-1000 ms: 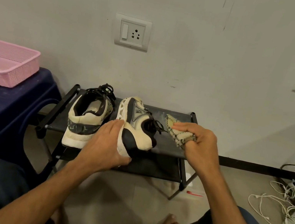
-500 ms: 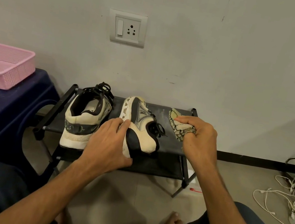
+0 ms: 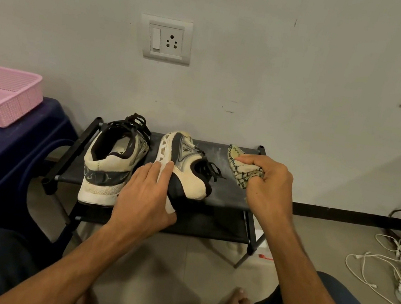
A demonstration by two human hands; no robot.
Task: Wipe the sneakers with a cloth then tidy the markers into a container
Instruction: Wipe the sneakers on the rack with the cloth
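Two cream, grey and black sneakers sit on a low black rack (image 3: 229, 196). The left sneaker (image 3: 110, 160) stands upright with its heel toward me. The right sneaker (image 3: 186, 168) lies tipped on its side, sole facing left. My left hand (image 3: 147, 196) holds this tipped sneaker by its sole and heel, thumb underneath. My right hand (image 3: 267, 187) grips a bunched cream cloth with dark stitching (image 3: 240, 166), just right of the shoe and clear of its laces. No markers are in view.
A pink plastic basket (image 3: 13, 104) sits on a dark blue stool (image 3: 8, 154) at the left. White cables (image 3: 387, 265) lie tangled on the floor at the right. The wall with two sockets stands right behind the rack. My knees and a bare foot fill the foreground.
My right hand with the cloth has drawn slightly right, away from the tipped sneaker. My left hand has shifted its hold on the sole a little; the shoe stays on its side.
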